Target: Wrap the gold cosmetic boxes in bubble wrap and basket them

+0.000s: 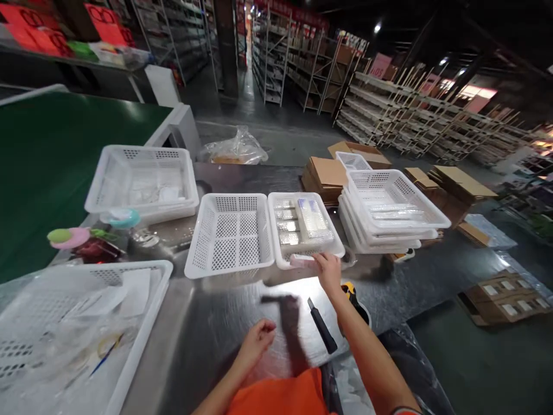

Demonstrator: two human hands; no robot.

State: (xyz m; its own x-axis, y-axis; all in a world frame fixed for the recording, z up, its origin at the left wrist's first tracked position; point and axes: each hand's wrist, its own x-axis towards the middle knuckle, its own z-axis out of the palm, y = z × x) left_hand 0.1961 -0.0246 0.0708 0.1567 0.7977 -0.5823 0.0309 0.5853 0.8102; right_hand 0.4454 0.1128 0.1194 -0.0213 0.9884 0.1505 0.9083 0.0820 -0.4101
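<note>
My right hand [329, 274] reaches forward to the near edge of a white basket [339, 251], its fingers closed on a small, pale pinkish packet [303, 261]. Inside that basket lie several bubble-wrapped boxes [288, 226] and a larger bubble-wrapped pack [311, 219] with a blue mark. My left hand [258, 340] hovers low over the metal table, fingers loosely curled and nothing visible in them. Between my arms lies a black utility knife [323, 329] with its blade out. A yellow-and-black tape dispenser [349, 290] is partly hidden behind my right forearm.
Left of the packed basket stands a bare white basket [264, 253]. Stacked baskets [397, 230] stand right, others [97, 199] back left. A large tray [162, 279] with papers and plastic is near left. Folded cardboard [328, 172] sits behind; a green conveyor [86, 132] runs left.
</note>
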